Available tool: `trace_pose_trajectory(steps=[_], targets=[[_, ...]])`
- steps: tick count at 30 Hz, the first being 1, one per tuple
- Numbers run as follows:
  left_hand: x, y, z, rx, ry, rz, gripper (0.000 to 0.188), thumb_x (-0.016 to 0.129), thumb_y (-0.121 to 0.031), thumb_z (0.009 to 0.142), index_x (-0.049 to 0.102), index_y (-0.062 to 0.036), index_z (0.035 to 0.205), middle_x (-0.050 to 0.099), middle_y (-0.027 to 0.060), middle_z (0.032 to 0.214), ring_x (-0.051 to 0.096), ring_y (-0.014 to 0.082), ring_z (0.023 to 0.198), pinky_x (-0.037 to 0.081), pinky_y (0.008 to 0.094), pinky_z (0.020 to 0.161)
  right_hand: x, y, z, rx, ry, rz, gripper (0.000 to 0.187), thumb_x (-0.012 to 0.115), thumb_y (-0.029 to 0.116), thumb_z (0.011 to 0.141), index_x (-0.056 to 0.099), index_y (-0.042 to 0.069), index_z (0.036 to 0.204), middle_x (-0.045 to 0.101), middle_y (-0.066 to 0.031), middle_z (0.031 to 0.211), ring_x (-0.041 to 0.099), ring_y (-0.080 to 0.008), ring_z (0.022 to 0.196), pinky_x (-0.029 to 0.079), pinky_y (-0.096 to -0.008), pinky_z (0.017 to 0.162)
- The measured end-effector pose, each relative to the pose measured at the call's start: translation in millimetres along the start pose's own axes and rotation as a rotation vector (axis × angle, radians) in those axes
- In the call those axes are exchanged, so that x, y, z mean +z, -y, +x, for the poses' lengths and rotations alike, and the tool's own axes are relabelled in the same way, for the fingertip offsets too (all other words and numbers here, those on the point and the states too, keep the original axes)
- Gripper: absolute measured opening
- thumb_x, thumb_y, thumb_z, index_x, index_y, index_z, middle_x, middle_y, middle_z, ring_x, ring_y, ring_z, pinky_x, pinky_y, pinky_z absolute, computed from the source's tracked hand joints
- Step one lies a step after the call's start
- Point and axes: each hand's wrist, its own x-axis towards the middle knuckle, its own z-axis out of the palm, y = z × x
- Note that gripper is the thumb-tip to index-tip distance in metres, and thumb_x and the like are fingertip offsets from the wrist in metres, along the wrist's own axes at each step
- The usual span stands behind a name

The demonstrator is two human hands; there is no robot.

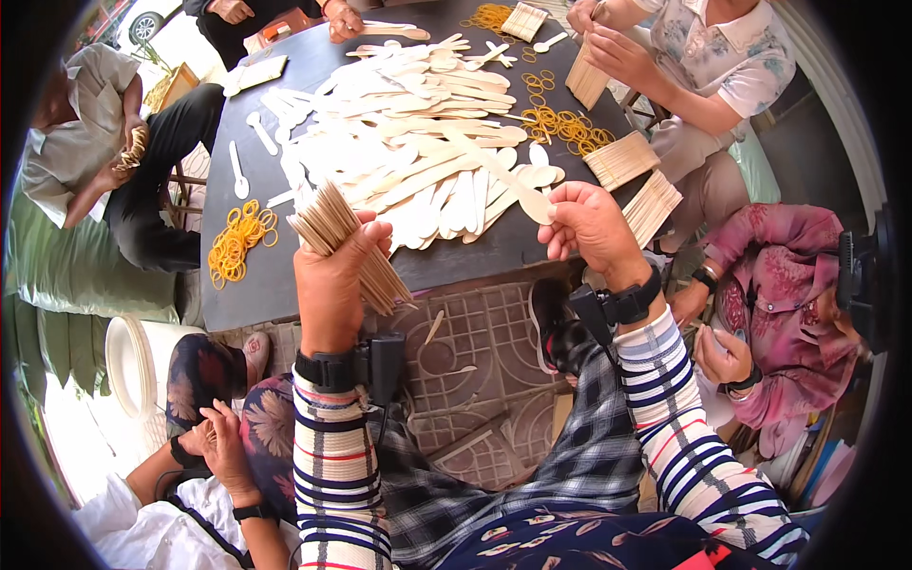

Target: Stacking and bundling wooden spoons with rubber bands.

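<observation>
My left hand (332, 290) is closed around a thick stack of flat wooden spoons (332, 233), which leans across my palm with its edges facing up. Between thumb and fingers, my right hand (597, 228) pinches one wooden spoon (528, 198) by its wide end, its narrow end pointing toward the pile. A large loose heap of pale wooden spoons (408, 142) covers the middle of the dark table (285, 296), just beyond both hands. To the right of my right hand lie neat bundles of spoons (622, 160).
Yellow rubber bands (242, 245) lie at the table's left edge, with more rubber bands (568, 128) on the right. Several people sit around, some handling spoons; a person in a pink top (774, 304) is close on my right. A white bucket (131, 369) stands at left.
</observation>
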Motion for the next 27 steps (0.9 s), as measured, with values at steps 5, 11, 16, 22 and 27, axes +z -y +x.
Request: trace_pose_trajectory(steps=[5,11,16,22,27], targets=[[5,-2,1,0.114,0.022,0.122,0.021,0.069,-0.006,0.082,0.062,0.0036,0.099,0.067,0.0103,0.082,0.063,0.0153,0.072,0.052,0.0278,0.067,-7,5,-7,-0.102,0.036,-0.161,0.007,0.061,0.004,0.077,0.063,0.000,0.082,0.063,-0.0046,0.065,0.056,-0.0090,0.046,0.044,-0.0195,0.042],[-5,0,3,-0.161,0.153,-0.084,0.027,0.071,-0.009,0.079,0.061,0.0036,0.101,0.068,0.0134,0.088,0.064,0.0169,0.074,0.053,0.0294,0.067,-10,10,-11,-0.150,0.233,-0.250,0.008,0.060,-0.003,0.072,0.066,0.000,0.077,0.061,-0.0012,0.065,0.055,-0.0058,0.053,0.044,-0.0182,0.049],[31,27,-12,-0.436,0.471,0.020,0.024,0.071,-0.006,0.078,0.063,0.0023,0.099,0.068,0.0122,0.089,0.063,0.0150,0.072,0.052,0.0278,0.065,23,4,-8,-0.363,0.262,-0.405,0.007,0.058,-0.002,0.070,0.064,-0.002,0.073,0.057,0.0023,0.063,0.049,-0.0033,0.056,0.038,-0.0192,0.051],[45,48,-22,-0.607,0.533,-0.045,0.027,0.071,-0.001,0.077,0.061,0.0025,0.102,0.067,0.0091,0.090,0.065,0.0171,0.077,0.053,0.0285,0.068,35,-6,-8,-0.527,0.089,-0.649,0.010,0.056,0.001,0.068,0.063,-0.003,0.074,0.057,-0.0029,0.058,0.051,-0.0068,0.056,0.042,-0.0241,0.053],[47,55,-26,-0.628,0.518,-0.105,0.033,0.071,0.002,0.076,0.060,0.0016,0.106,0.065,0.0075,0.092,0.065,0.0174,0.078,0.053,0.0297,0.071,47,-14,-13,-0.551,0.011,-0.588,0.013,0.056,0.002,0.068,0.065,-0.001,0.076,0.064,-0.0119,0.063,0.060,-0.0175,0.055,0.047,-0.0292,0.054]])
